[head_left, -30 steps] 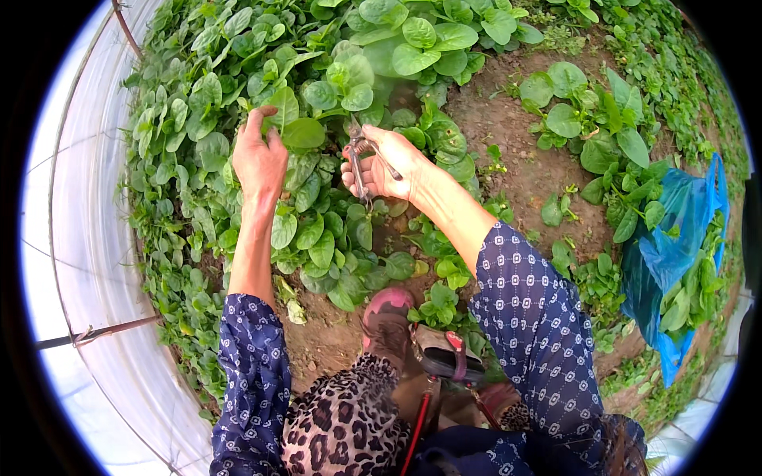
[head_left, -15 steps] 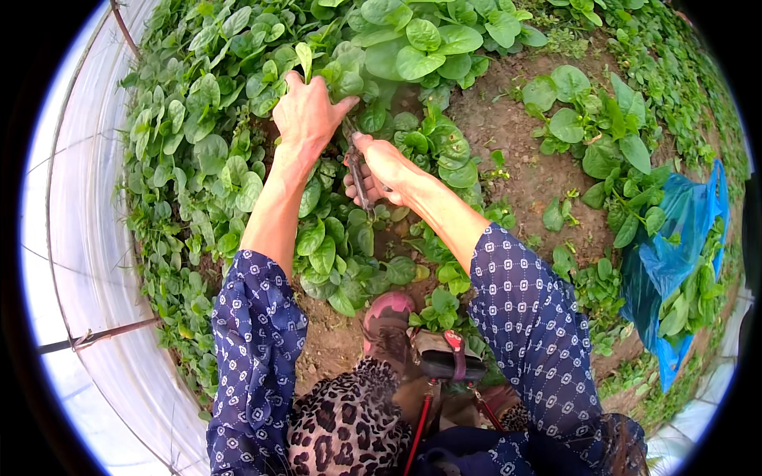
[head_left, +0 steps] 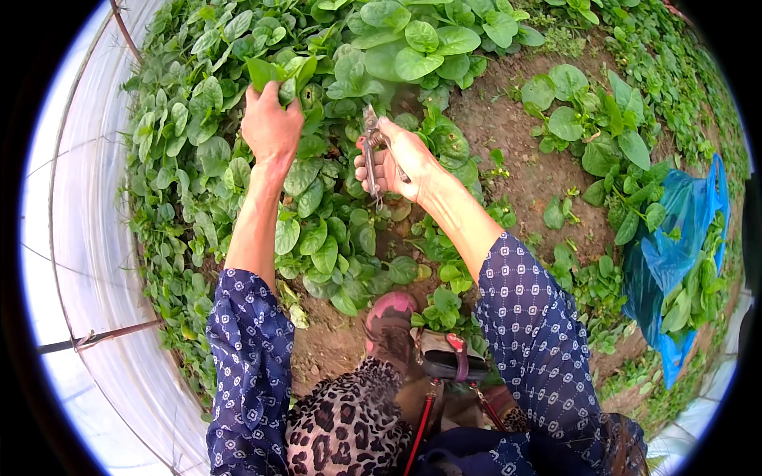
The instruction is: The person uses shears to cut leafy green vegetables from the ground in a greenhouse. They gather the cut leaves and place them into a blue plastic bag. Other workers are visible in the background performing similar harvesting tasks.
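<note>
My left hand (head_left: 271, 127) is closed around a small bunch of green leaves (head_left: 268, 73), which stick out above the fingers. Below the hand, low leafy plants (head_left: 317, 238) grow thickly over the bed. My right hand (head_left: 397, 163) grips a pair of pruning shears (head_left: 371, 151) by the handles, the blades pointing up and away from me. The shears are apart from the leaves in my left hand. Whether the bunch is fully cut from its plant cannot be seen, as my fingers cover the stems.
A blue plastic bag (head_left: 675, 230) with leaves in it lies at the right. Bare soil (head_left: 508, 119) runs between the plants. Clear plastic sheeting (head_left: 95, 238) closes off the left side. My shoe (head_left: 389, 313) stands near the plants, beside a hanging device on red straps (head_left: 452, 361).
My left hand has moved left and toward me with the leaves, away from the shears. My right hand has shifted slightly right, and the shears' blades now show.
</note>
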`<state>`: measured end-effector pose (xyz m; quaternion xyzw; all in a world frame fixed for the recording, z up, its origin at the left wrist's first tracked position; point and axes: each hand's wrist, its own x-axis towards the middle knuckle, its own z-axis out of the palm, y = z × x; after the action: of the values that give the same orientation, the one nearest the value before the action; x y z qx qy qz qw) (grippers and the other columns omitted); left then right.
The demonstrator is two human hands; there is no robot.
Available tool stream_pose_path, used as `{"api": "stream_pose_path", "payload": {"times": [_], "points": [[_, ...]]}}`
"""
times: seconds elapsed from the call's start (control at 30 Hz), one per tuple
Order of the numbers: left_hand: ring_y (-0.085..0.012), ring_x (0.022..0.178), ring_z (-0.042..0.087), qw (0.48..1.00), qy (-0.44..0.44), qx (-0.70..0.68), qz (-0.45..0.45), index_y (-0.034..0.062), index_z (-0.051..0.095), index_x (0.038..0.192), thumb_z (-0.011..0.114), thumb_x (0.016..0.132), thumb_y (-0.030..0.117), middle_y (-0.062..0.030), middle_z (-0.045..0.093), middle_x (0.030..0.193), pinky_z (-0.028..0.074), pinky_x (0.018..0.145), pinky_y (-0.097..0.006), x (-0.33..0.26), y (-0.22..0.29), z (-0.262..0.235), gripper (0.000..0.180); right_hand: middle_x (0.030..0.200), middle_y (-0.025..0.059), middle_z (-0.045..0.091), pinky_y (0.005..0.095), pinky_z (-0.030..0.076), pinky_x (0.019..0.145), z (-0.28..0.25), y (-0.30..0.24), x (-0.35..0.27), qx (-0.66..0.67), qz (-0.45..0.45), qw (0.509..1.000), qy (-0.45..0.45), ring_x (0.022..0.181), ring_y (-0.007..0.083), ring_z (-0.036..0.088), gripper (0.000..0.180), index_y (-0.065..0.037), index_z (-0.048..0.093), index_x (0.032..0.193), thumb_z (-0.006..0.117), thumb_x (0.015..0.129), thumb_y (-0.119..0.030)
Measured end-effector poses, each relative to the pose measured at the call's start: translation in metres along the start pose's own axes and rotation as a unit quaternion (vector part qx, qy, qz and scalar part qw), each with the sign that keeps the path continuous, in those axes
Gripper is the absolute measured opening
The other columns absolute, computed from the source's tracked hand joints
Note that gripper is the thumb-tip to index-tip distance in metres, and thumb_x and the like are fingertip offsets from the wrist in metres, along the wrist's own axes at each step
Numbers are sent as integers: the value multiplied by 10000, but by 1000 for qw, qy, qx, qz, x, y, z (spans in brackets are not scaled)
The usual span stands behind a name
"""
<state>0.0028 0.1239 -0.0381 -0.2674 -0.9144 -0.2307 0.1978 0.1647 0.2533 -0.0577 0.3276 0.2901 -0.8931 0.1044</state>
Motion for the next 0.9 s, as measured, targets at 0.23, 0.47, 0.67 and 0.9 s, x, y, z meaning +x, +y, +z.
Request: {"api": "stream_pose_path", "payload": {"times": [0.23, 0.47, 0.67, 0.9], "points": [[-421, 861, 650, 987, -154, 44, 27, 68, 658, 1095, 692, 801, 237, -204, 586, 1082, 534, 723, -479, 17, 40, 34, 340, 832, 161, 609, 378, 550, 561, 8, -12, 29, 42, 18, 998, 47, 649, 257, 619, 518, -2, 514, 1038, 254, 1047, -450], [-409, 840, 665, 969, -232, 73, 31, -1, 636, 989, 821, 671, 502, -261, 549, 1109, 549, 693, -459, 22, 55, 51, 624, 775, 129, 578, 346, 513, 514, 7, -11, 26, -40, 12, 997, 64, 594, 215, 589, 504, -7, 493, 1038, 291, 1040, -469], [-420, 881, 650, 983, -183, 21, -5, 72, 663, 1035, 773, 760, 339, -233, 547, 1173, 533, 767, -495, 12, 44, 66, 399, 741, 49, 515, 311, 462, 492, 10, -13, 15, -67, 7, 994, 82, 569, 137, 504, 455, -33, 473, 1017, 285, 1052, -445], [-159, 845, 654, 802, -66, -534, -259, -22, 709, 1024, 786, 812, 147, -79, 710, 972, 514, 778, -309, -1, 14, 9, 282, 704, 37, 559, 285, 474, 447, -48, -8, -95, -164, -1, 985, -54, 503, 125, 550, 403, -91, 465, 972, 293, 1048, -448]]}}
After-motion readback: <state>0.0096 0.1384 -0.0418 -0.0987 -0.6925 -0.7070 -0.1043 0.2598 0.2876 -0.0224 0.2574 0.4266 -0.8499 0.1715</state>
